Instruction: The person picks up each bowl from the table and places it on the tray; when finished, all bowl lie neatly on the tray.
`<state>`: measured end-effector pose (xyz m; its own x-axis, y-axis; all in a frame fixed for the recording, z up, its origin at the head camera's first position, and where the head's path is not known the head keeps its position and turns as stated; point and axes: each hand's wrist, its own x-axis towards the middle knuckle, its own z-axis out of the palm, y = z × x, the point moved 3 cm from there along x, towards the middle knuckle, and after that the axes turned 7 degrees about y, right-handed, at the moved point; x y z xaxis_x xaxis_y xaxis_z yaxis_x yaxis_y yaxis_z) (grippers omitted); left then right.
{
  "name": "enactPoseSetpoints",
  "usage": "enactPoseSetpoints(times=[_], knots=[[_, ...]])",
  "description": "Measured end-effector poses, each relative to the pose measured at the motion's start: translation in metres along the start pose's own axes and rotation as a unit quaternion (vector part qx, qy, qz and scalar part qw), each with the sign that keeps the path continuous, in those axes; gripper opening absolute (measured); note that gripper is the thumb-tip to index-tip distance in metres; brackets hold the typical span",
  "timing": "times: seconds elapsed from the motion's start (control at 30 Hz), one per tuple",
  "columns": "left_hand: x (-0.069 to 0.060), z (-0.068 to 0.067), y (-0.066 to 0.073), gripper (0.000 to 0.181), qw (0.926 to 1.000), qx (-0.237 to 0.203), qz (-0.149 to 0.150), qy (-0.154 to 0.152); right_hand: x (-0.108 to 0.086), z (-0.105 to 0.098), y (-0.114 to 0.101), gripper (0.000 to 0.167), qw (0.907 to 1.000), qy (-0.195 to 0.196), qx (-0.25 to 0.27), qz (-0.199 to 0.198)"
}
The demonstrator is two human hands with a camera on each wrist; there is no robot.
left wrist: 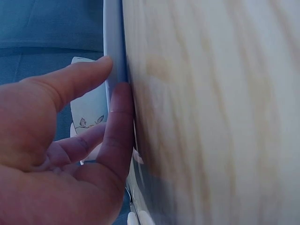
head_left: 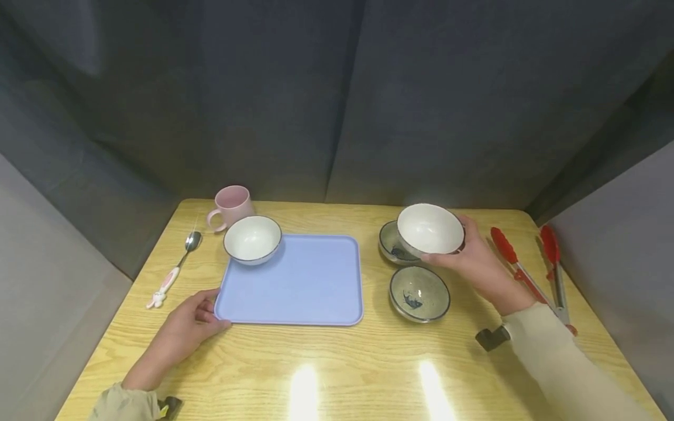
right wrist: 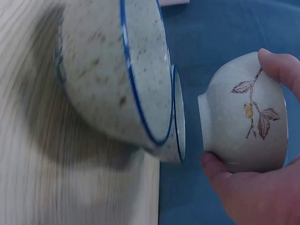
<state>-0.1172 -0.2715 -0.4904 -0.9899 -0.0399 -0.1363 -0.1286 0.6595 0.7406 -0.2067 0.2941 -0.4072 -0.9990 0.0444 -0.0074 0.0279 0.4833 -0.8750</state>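
The white bowl (head_left: 429,229) hangs above the counter (head_left: 368,362), toward its far edge and right of the middle, with the right hand (head_left: 470,257) gripping its wall on the side facing the counter's right edge, thumb and fingers spread around it. It looks like glazed ceramic: stiff, moderately light, slick when smooth skin meets glaze, and likely to chip if knocked against a rim. A hold across the wall, with the thumb low by the foot (right wrist: 204,124), seems the surest. Near the counter's left edge, the left hand (head_left: 189,321) pinches the near-left corner of the blue tray (head_left: 295,286), probably light, rigid plastic best steadied there. From the head, the held bowl overlaps the back speckled bowl (head_left: 387,242); the right wrist view reveals a gap below its foot, plus a painted sprig (right wrist: 255,110) hidden from above.
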Motion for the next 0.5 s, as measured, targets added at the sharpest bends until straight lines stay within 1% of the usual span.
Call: enactPoseSetpoints(times=[0.27, 0.5], knots=[[-0.001, 0.0, 0.001, 0.08, 1.0, -0.006, 0.001, 0.0, -0.004, 0.021, -0.016, 0.121, 0.9992, -0.024, 0.03, -0.013], [0.0, 0.0, -0.001, 0.08, 0.9999, -0.006, 0.012, 0.002, -0.002, 0.038, -0.025, 0.122, 0.9988, -0.037, 0.028, -0.017]])
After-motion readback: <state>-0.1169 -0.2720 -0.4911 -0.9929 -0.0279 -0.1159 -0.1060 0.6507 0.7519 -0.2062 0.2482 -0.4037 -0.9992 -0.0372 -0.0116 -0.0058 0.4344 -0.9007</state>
